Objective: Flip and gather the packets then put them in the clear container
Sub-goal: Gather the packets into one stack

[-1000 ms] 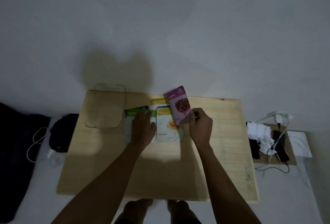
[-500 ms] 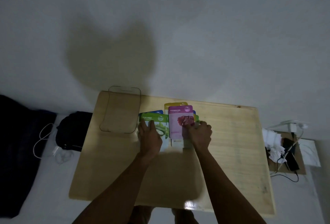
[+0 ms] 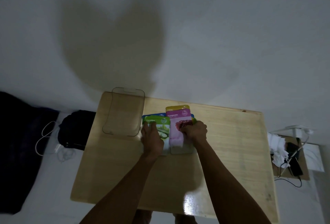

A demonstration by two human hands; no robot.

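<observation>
Both hands pressed flat on the packets: left hand (image 3: 151, 137) on the green packet (image 3: 159, 125), right hand (image 3: 194, 130) on the pink packet (image 3: 178, 121), whether either grip pinched anything I could not tell. Packets overlapped mid-surface (image 3: 232, 143), right of the clear container (image 3: 123, 113).

Face-up green cucumber packet (image 3: 159, 129) and pink pomegranate packet (image 3: 178, 127) overlap yellow and blue ones at frame centre, right of the empty clear container (image 3: 125, 113).
</observation>
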